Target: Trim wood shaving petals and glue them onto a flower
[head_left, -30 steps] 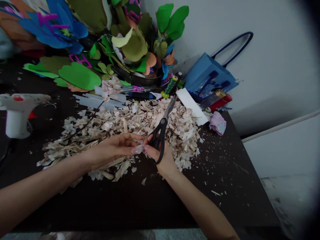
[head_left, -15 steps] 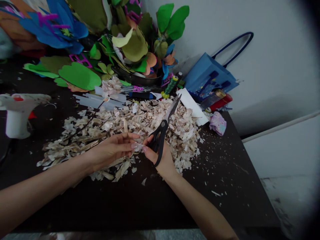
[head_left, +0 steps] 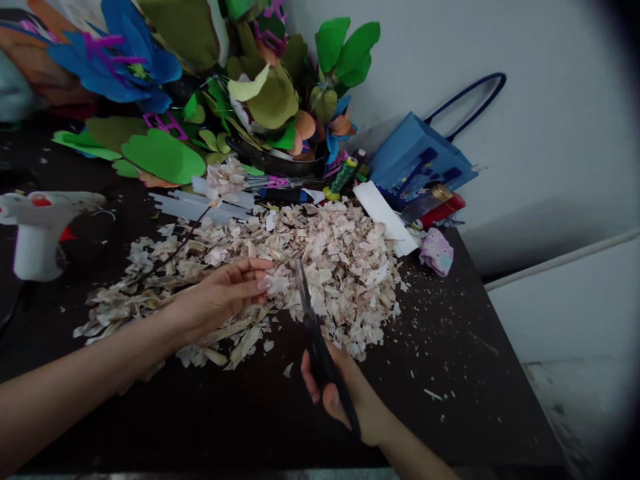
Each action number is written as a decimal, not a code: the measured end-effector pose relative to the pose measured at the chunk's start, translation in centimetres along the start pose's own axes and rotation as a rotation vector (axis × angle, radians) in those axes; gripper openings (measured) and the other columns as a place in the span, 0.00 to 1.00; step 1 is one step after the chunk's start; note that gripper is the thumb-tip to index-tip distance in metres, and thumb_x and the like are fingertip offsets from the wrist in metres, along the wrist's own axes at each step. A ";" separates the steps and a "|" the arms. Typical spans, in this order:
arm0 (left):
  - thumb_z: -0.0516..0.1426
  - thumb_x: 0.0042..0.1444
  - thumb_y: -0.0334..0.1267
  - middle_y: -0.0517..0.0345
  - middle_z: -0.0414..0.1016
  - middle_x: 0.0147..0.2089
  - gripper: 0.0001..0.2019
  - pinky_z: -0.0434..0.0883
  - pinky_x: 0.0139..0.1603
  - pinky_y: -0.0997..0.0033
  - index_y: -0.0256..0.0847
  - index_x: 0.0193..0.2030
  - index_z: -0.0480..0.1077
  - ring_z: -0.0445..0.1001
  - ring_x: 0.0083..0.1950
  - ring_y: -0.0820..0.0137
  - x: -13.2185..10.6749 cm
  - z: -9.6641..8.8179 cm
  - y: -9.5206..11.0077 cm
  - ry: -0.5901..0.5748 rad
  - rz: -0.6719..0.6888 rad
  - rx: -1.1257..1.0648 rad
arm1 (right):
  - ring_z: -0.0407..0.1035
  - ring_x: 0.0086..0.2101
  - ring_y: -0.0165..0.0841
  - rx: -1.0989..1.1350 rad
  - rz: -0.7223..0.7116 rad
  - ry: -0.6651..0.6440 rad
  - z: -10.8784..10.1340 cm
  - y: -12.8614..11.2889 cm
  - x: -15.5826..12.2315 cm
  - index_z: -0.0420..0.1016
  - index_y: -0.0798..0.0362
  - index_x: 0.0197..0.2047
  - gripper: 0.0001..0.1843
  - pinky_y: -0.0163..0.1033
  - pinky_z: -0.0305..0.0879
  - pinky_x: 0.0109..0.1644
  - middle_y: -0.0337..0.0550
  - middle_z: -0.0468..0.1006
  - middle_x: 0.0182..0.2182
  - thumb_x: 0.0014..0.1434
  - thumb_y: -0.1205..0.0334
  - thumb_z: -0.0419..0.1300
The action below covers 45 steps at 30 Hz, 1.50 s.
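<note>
My left hand [head_left: 227, 291] pinches a small pale petal-like piece [head_left: 275, 285] between thumb and fingers, above the near side of a heap of dry, papery cream-coloured pieces [head_left: 345, 247]. My right hand [head_left: 350, 393] is wrapped round the black handles of a pair of scissors [head_left: 320, 353]. The blades point up and to the left, their tips over the heap, just right of the pale piece and apart from it. Whether the blades are parted is hard to make out.
On the dark table [head_left: 240, 420], a white glue gun [head_left: 40, 233] stands at the left. Behind the heap lie glue sticks [head_left: 200, 205], a green thread spool [head_left: 343, 177] and a white strip [head_left: 384, 217]. Fabric flowers [head_left: 270, 93] and a blue bag [head_left: 420, 157] stand at the back.
My right hand has drawn back toward the near right, away from my left hand. The scissors have swung from pointing up-right to up-left. My left hand has barely moved.
</note>
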<state>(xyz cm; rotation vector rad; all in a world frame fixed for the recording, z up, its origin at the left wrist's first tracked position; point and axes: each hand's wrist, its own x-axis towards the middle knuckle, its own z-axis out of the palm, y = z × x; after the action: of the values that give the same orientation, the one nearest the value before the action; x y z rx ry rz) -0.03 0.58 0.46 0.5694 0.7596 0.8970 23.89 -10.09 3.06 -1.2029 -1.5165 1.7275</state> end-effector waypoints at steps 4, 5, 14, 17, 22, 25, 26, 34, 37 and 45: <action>0.71 0.49 0.27 0.58 0.79 0.33 0.13 0.79 0.37 0.75 0.38 0.42 0.80 0.78 0.34 0.72 0.2 -0.1 0.1 0.051 -0.029 -0.074 | 0.55 0.21 0.26 0.089 0.077 -0.024 0.4 1.4 -1.5 0.66 0.52 0.36 0.35 0.33 0.50 0.22 0.36 0.64 0.23 0.53 0.24 0.58; 0.70 0.49 0.26 0.58 0.79 0.33 0.13 0.79 0.38 0.75 0.38 0.42 0.81 0.79 0.34 0.72 0.1 0.0 0.2 0.069 -0.041 -0.088 | 0.55 0.20 0.26 0.105 0.105 -0.028 0.4 1.8 -1.6 0.66 0.52 0.35 0.35 0.32 0.50 0.22 0.36 0.64 0.23 0.52 0.24 0.60; 0.67 0.53 0.22 0.59 0.81 0.35 0.12 0.80 0.40 0.77 0.40 0.42 0.81 0.81 0.35 0.73 -0.3 0.7 0.2 0.084 -0.081 -0.168 | 0.56 0.23 0.27 0.051 0.134 -0.003 1.1 2.2 -0.9 0.67 0.52 0.35 0.35 0.33 0.51 0.26 0.35 0.65 0.23 0.51 0.24 0.61; 0.67 0.53 0.23 0.59 0.81 0.34 0.11 0.80 0.40 0.77 0.41 0.41 0.81 0.80 0.35 0.74 -0.3 0.7 0.0 0.075 -0.066 -0.178 | 0.54 0.23 0.26 0.057 0.100 0.006 1.3 2.3 -0.5 0.67 0.53 0.36 0.36 0.33 0.50 0.26 0.34 0.64 0.22 0.53 0.24 0.59; 0.71 0.48 0.24 0.62 0.79 0.31 0.13 0.80 0.37 0.78 0.40 0.40 0.80 0.79 0.32 0.75 -0.4 0.9 -0.3 0.092 -0.001 -0.169 | 0.55 0.22 0.26 0.074 0.072 0.015 1.4 2.6 0.0 0.68 0.54 0.36 0.36 0.33 0.51 0.26 0.35 0.65 0.22 0.53 0.24 0.59; 0.72 0.46 0.26 0.63 0.79 0.30 0.14 0.80 0.37 0.78 0.39 0.40 0.80 0.79 0.32 0.75 -0.5 0.9 -0.5 0.079 0.021 -0.151 | 0.56 0.22 0.27 0.105 0.077 0.023 1.6 2.7 0.2 0.67 0.53 0.35 0.36 0.33 0.52 0.25 0.34 0.65 0.22 0.52 0.24 0.60; 0.72 0.47 0.26 0.63 0.79 0.30 0.14 0.80 0.37 0.78 0.39 0.40 0.80 0.79 0.32 0.75 -0.5 0.9 -0.6 0.075 0.022 -0.147 | 0.56 0.22 0.27 0.116 0.078 0.027 1.6 2.8 0.3 0.67 0.52 0.35 0.36 0.33 0.52 0.25 0.34 0.65 0.21 0.51 0.23 0.60; 0.73 0.46 0.27 0.63 0.79 0.30 0.13 0.79 0.37 0.77 0.39 0.39 0.80 0.78 0.32 0.75 -0.5 1.2 -0.3 0.071 0.028 -0.132 | 0.55 0.21 0.26 0.154 0.107 0.011 1.5 2.7 0.3 0.68 0.53 0.35 0.36 0.32 0.51 0.24 0.34 0.66 0.21 0.50 0.24 0.62; 0.73 0.46 0.28 0.63 0.79 0.31 0.14 0.79 0.36 0.77 0.39 0.39 0.80 0.77 0.31 0.76 -0.4 1.1 -0.3 0.070 0.049 -0.126 | 0.55 0.21 0.25 0.169 0.127 0.006 1.3 2.5 0.2 0.68 0.53 0.36 0.37 0.32 0.50 0.24 0.34 0.66 0.21 0.50 0.24 0.62; 0.76 0.42 0.33 0.64 0.77 0.30 0.18 0.78 0.37 0.76 0.40 0.41 0.80 0.76 0.31 0.76 -0.3 0.9 0.0 0.009 0.051 -0.039 | 0.55 0.20 0.25 0.216 0.138 -0.013 1.1 2.2 0.1 0.67 0.53 0.34 0.35 0.32 0.51 0.23 0.32 0.64 0.20 0.50 0.27 0.64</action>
<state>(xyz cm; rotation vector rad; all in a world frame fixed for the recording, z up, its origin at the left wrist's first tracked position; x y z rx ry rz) 0.58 0.23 1.07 0.5531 0.7369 0.9595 23.29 -11.03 0.84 -1.2090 -1.2410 1.9363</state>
